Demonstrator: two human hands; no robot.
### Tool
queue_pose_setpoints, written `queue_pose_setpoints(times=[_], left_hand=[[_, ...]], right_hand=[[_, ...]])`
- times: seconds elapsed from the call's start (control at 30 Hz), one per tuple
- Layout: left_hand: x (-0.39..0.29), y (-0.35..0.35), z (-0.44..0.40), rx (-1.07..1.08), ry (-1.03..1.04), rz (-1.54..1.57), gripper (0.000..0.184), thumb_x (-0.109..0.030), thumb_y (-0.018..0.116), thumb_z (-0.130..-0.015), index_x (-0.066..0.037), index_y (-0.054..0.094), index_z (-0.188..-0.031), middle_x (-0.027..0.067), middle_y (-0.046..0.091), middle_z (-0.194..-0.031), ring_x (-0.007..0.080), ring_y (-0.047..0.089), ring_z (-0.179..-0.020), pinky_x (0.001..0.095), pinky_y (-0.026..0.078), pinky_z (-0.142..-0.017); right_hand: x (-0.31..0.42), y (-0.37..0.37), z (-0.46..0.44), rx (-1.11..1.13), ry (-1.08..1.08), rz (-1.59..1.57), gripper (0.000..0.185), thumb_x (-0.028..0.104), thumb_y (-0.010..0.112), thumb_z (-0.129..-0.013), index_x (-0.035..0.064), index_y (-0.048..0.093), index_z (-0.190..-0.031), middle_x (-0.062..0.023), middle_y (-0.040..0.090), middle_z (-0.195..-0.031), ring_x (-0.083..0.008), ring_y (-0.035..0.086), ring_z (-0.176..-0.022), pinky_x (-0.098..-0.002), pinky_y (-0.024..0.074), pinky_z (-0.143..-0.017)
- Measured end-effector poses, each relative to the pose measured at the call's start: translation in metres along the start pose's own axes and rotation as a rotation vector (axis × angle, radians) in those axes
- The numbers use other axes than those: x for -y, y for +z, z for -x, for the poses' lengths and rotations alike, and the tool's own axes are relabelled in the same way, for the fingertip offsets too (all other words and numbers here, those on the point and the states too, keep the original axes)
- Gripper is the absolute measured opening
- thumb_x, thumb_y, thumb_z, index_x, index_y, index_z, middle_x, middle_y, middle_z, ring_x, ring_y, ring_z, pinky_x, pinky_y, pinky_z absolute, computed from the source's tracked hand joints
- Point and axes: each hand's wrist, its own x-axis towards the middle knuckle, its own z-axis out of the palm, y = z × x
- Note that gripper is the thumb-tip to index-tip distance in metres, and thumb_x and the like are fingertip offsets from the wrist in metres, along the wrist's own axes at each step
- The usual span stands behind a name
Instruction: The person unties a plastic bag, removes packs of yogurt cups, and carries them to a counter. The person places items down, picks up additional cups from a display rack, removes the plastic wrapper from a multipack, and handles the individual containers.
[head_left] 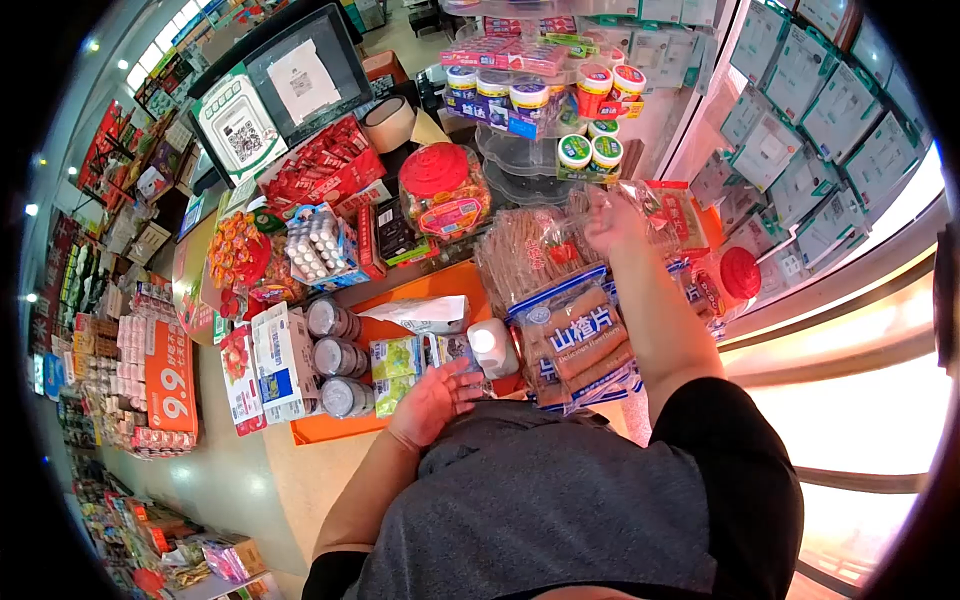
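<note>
Right hand (612, 222) at clear-wrapped, brown, stick-filled packets (522, 252)

Clear packets (515, 250), brown-filled, red-printed, close together

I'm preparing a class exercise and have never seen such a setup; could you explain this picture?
There is no machine: these are a person's bare hands, seen by one head-worn camera looking forward and down. On and around the flat orange surface lie blue-and-white plastic packs of brown snacks, a white plastic bottle and round grey tins. The right hand is at clear plastic packs of thin brown sticks; whether it grips one is unclear. The left hand, fingers spread near the bottle, holds nothing visible.
</note>
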Motion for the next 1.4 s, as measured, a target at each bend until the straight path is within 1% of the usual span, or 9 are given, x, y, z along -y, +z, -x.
queue_pose_setpoints(times=[0.2,0.3,0.37,0.5,0.57,0.9,1.07,1.27,1.4], left_hand=[[-0.041,0.060,-0.011,-0.063,0.300,0.039,0.063,-0.057,0.044,-0.101,-0.018,0.039,-0.151,0.0141,0.053,-0.142,0.0343,0.053,-0.129,0.0501,0.049,-0.101],[-0.055,0.087,-0.027,0.044,0.329,0.228,0.058,-0.056,0.040,-0.104,-0.020,0.041,-0.149,0.0123,0.052,-0.143,0.0358,0.051,-0.131,0.0534,0.044,-0.107],[-0.049,0.095,-0.034,0.052,0.368,0.341,0.053,-0.054,0.036,-0.106,-0.021,0.042,-0.146,0.0094,0.052,-0.143,0.0304,0.049,-0.134,0.0493,0.041,-0.111],[-0.043,0.099,-0.025,-0.049,0.489,0.346,0.057,-0.058,0.034,-0.105,-0.014,0.049,-0.138,0.0055,0.054,-0.139,0.0232,0.050,-0.131,0.0411,0.039,-0.112],[-0.044,0.100,-0.026,-0.297,0.385,0.494,0.055,-0.057,0.036,-0.103,-0.016,0.055,-0.134,0.0072,0.058,-0.137,0.0288,0.052,-0.131,0.0477,0.039,-0.112],[-0.042,0.065,-0.009,-0.014,0.509,0.365,0.055,-0.053,0.033,-0.103,-0.013,0.050,-0.136,0.0088,0.050,-0.145,0.0268,0.045,-0.138,0.0458,0.036,-0.116],[-0.031,0.068,0.007,-0.057,0.487,0.363,0.060,-0.064,0.039,-0.101,-0.016,0.048,-0.137,0.0065,0.052,-0.139,0.0233,0.049,-0.132,0.0393,0.040,-0.113],[-0.024,0.004,0.017,-0.050,0.471,0.415,0.028,-0.034,0.048,-0.104,-0.012,0.061,-0.116,0.0057,0.066,-0.115,0.0207,0.062,-0.109,0.0391,0.048,-0.095],[-0.035,0.043,0.030,-0.443,0.549,0.427,0.004,-0.018,0.062,-0.098,-0.015,0.060,-0.098,-0.0030,0.062,-0.090,0.0109,0.055,-0.077,0.0259,0.042,-0.063]], right_hand=[[-0.099,0.109,0.153,0.271,0.274,0.385,0.010,0.021,0.057,-0.099,0.0123,0.060,-0.097,0.0023,0.047,-0.065,-0.0116,0.048,-0.054,-0.0326,0.0448,-0.048],[-0.171,0.132,0.182,0.751,-0.331,1.140,0.014,0.018,0.054,-0.099,0.0065,0.061,-0.097,-0.0059,0.067,-0.082,-0.0257,0.066,-0.074,-0.0375,0.0502,-0.058],[-0.198,0.146,0.212,0.575,-0.783,1.672,0.012,0.011,0.056,-0.092,0.0052,0.062,-0.101,-0.0104,0.066,-0.087,-0.0325,0.062,-0.079,-0.0441,0.0499,-0.068],[-0.212,0.148,0.206,0.788,-1.329,1.686,0.026,0.014,0.061,-0.082,0.0039,0.061,-0.106,-0.0107,0.064,-0.091,-0.0322,0.059,-0.090,-0.0451,0.0443,-0.084],[-0.212,0.148,0.211,0.855,-1.276,1.823,0.030,0.017,0.058,-0.084,0.0030,0.060,-0.111,-0.0106,0.066,-0.099,-0.0300,0.058,-0.097,-0.0444,0.0420,-0.088],[-0.232,0.148,0.209,1.014,-1.494,1.521,0.042,0.015,0.067,-0.078,0.0063,0.064,-0.118,-0.0050,0.063,-0.100,-0.0292,0.056,-0.102,-0.0455,0.0410,-0.091],[-0.242,0.144,0.209,1.108,-1.391,1.425,0.042,0.014,0.070,-0.076,0.0074,0.065,-0.117,-0.0064,0.062,-0.100,-0.0300,0.055,-0.101,-0.0459,0.0425,-0.091],[-0.231,0.141,0.203,1.070,-0.835,1.288,0.030,0.010,0.066,-0.086,0.0025,0.062,-0.115,-0.0120,0.061,-0.099,-0.0297,0.058,-0.098,-0.0412,0.0470,-0.090],[-0.223,0.130,0.184,1.065,-0.487,1.255,0.026,0.007,0.059,-0.093,0.0004,0.059,-0.118,-0.0121,0.061,-0.099,-0.0212,0.061,-0.094,-0.0335,0.0490,-0.088]])
